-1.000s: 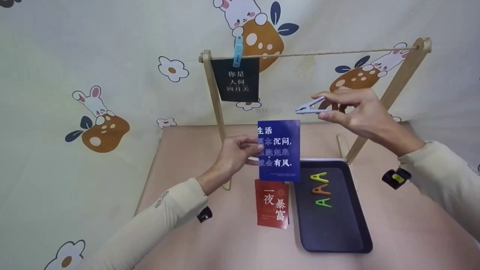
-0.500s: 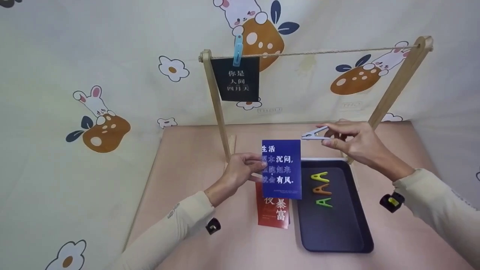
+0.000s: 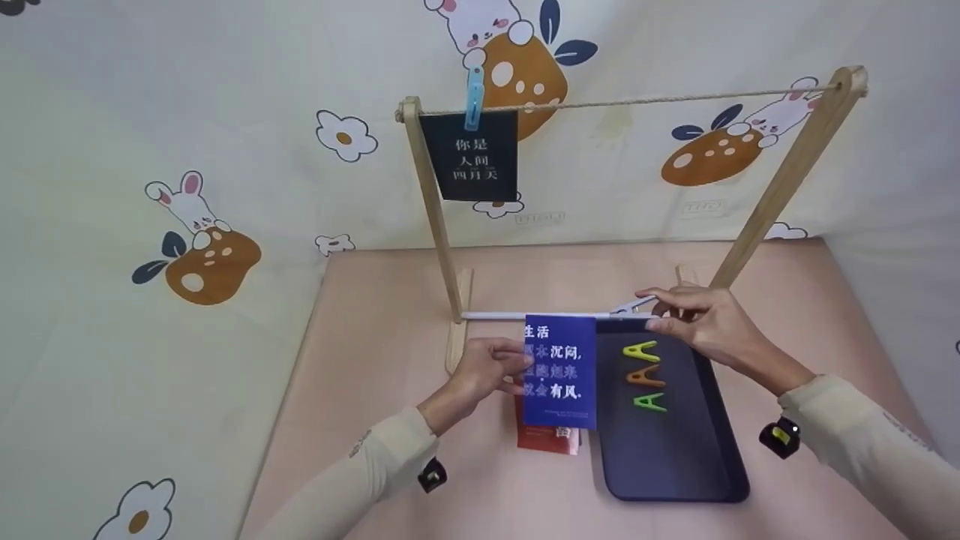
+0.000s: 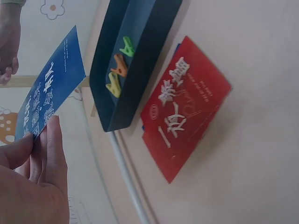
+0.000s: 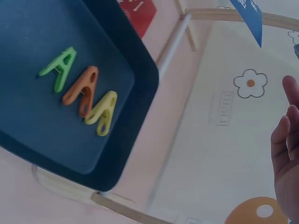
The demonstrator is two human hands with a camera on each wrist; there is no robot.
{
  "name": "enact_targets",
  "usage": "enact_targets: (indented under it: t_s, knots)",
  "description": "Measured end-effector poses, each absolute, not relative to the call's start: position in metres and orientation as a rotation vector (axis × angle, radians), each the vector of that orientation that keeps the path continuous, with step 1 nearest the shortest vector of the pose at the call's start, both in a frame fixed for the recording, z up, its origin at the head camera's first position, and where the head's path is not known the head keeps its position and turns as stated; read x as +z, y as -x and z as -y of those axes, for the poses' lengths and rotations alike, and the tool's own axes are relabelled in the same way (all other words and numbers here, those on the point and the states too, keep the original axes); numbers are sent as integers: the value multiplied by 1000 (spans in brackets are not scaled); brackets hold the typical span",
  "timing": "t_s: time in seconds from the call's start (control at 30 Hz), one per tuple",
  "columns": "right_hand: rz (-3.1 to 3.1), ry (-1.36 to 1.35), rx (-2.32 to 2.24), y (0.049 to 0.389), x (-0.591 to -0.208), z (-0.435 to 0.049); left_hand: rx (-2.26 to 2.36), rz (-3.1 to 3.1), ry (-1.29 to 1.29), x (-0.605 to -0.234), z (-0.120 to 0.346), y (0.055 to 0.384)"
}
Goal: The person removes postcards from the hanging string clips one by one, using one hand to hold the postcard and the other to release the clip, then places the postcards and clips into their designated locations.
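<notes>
My left hand (image 3: pixel 480 371) pinches a blue card (image 3: pixel 570 371) with white lettering by its left edge, thumb in front. In the head view the card overlaps a red card (image 3: pixel 536 439); the left wrist view shows that red card lying on the table with a blue edge under it. At the right, my right hand (image 3: pixel 709 322) pinches a pale lavender clothespin (image 3: pixel 624 308) by its handle ends, its nose pointing left toward the blue card's top corner. In the right wrist view only part of the hand's fingers shows and the clothespin is out of sight.
A rope (image 3: pixel 637 101) spans a wooden frame (image 3: pixel 787 176). From it hangs a black card (image 3: pixel 476 187) under a light blue clothespin (image 3: pixel 474 97). A dark tray (image 3: pixel 675 465) holds yellow (image 3: pixel 641 350), orange (image 3: pixel 643 376) and green (image 3: pixel 649 402) clothespins. A white bar (image 3: pixel 495 315) joins the frame's feet.
Both hands have come down and toward me, the left with the blue card, the right with the lavender clothespin. The card now hides more of the red one.
</notes>
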State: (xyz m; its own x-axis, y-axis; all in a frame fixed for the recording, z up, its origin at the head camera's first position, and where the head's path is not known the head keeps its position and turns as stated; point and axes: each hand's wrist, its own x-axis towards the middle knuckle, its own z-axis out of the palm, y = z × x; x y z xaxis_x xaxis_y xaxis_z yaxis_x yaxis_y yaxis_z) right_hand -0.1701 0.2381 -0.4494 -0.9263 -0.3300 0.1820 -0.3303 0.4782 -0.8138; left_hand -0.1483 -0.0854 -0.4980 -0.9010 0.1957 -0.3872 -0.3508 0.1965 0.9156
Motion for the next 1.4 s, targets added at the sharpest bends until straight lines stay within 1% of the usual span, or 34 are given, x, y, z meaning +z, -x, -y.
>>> enact_targets:
  t_s: [0.4,0.57,0.7,0.9,1.2,1.4]
  knots:
    - [2636,-664,1436,155,-506,-240,1720,-2004,245,-536,85,145]
    - [2679,-596,1434,146,-531,-246,1709,-1987,249,-553,86,142]
    - [2718,-552,1411,141,-553,-253,1756,-1951,206,-570,85,139]
    - [2739,-556,1388,129,-581,-259,1759,-1924,218,-587,83,136]
    - [2941,-462,1340,111,-600,-269,1710,-1950,250,-599,82,139]
    - [3060,-516,1225,109,-602,-271,1709,-1940,261,-601,82,140]
